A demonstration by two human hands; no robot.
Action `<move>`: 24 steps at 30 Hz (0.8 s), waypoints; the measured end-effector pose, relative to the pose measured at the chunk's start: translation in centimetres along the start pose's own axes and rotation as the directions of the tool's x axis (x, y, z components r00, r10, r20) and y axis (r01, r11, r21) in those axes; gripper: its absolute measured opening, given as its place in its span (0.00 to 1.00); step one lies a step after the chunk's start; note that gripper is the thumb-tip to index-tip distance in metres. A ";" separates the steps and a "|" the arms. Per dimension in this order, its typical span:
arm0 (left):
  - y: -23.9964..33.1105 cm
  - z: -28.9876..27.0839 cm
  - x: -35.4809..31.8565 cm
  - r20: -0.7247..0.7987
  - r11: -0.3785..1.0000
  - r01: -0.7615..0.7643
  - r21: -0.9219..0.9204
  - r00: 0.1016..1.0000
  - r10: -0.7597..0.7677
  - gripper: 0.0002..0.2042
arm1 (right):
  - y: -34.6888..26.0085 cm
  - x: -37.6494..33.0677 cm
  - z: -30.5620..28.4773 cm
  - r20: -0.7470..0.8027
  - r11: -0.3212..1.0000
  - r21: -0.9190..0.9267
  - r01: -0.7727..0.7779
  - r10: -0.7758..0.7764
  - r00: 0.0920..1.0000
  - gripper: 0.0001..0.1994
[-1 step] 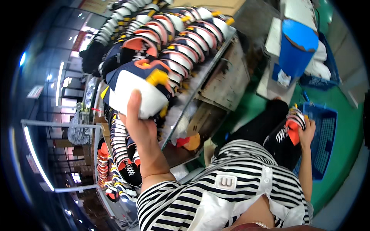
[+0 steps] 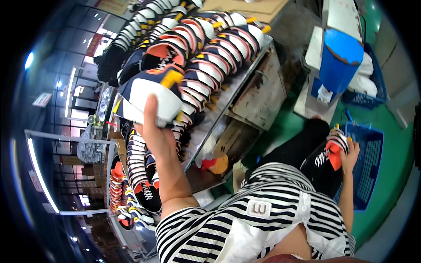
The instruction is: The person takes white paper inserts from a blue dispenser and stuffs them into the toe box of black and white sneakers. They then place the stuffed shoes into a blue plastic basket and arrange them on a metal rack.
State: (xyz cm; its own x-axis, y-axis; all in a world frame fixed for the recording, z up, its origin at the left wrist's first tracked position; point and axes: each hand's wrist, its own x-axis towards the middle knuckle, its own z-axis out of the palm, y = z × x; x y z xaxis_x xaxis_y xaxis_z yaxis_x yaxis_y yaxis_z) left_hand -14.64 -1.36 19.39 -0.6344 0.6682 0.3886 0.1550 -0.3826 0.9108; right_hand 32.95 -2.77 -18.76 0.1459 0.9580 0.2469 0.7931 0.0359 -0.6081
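Observation:
My left hand (image 2: 157, 133) is closed around the heel end of a shoe upper (image 2: 153, 103), white and navy with orange lining and a yellow tab. Its thumb lies on the white part and its fingers are hidden behind. The upper is raised over nested rows of similar shoe uppers (image 2: 210, 70) on a metal-edged table. Down at the right, my right hand (image 2: 350, 157) grips a small nested bunch of black shoe uppers (image 2: 322, 160) with orange lining and white laces. This bunch rests against my black-trousered leg.
Beside my right hand stands a blue plastic crate (image 2: 367, 164) on the green floor. A blue bin (image 2: 340, 61) is farther back, near another crate (image 2: 366, 98) with white bundles. Open shelving (image 2: 228, 149) lies under the table. More stacked uppers (image 2: 136, 158) are at the left.
My left hand has shifted slightly left with the shoe upper, uncovering more of the row beside it. The right hand keeps its grip on its bunch. The whole view has shifted a little.

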 end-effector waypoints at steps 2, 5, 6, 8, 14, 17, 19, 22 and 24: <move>-2.7 -2.7 4.3 -0.096 0.988 -0.143 0.055 0.984 0.148 0.20 | 1.3 -1.4 0.1 -0.095 0.971 0.216 -0.106 0.129 0.987 0.23; -7.5 -8.4 14.6 -0.055 0.964 -0.052 0.261 0.996 0.069 0.18 | -1.0 -0.7 -1.5 -0.075 0.966 0.256 -0.020 0.040 0.996 0.24; -9.2 -8.7 17.2 0.011 0.975 0.065 0.210 0.998 -0.069 0.19 | -2.8 -0.1 -2.4 -0.056 0.963 0.260 -0.075 0.093 0.994 0.27; -11.3 -5.7 19.4 0.148 0.970 0.212 0.116 0.962 -0.228 0.20 | -4.9 1.0 -3.6 -0.065 0.953 0.282 -0.111 0.134 0.989 0.30; -10.5 -3.4 18.5 0.235 0.904 0.137 0.405 0.940 -0.247 0.18 | -10.0 3.4 -6.6 -0.236 0.949 0.306 -0.079 0.156 0.959 0.39; -10.1 -2.9 8.6 0.249 0.880 -0.298 0.370 0.944 0.215 0.13 | -12.6 3.5 -6.8 -0.313 0.947 0.318 -0.048 0.153 0.937 0.43; -7.8 0.1 -1.0 0.272 0.975 -0.151 0.165 0.957 0.102 0.16 | -14.3 4.0 -6.1 -0.308 0.905 0.416 -0.086 0.229 0.924 0.45; -9.4 4.6 -11.5 0.892 0.889 0.443 0.115 0.347 -0.289 0.27 | -16.3 4.6 -5.0 -0.313 0.935 0.353 -0.031 0.149 0.938 0.54; -12.0 8.8 -16.5 0.914 0.700 0.665 0.261 0.065 -0.402 0.31 | -18.3 4.5 -5.4 -0.157 0.877 0.478 -0.055 0.147 0.977 0.58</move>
State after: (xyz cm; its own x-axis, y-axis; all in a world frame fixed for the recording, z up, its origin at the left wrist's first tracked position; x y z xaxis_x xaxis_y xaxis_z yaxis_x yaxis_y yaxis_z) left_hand 0.64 -2.19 3.25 0.5886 0.7797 -0.2135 -0.1160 0.3428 0.9322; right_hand 22.32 -0.68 -2.44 0.3519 0.8963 0.2699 0.4044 0.1145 -0.9074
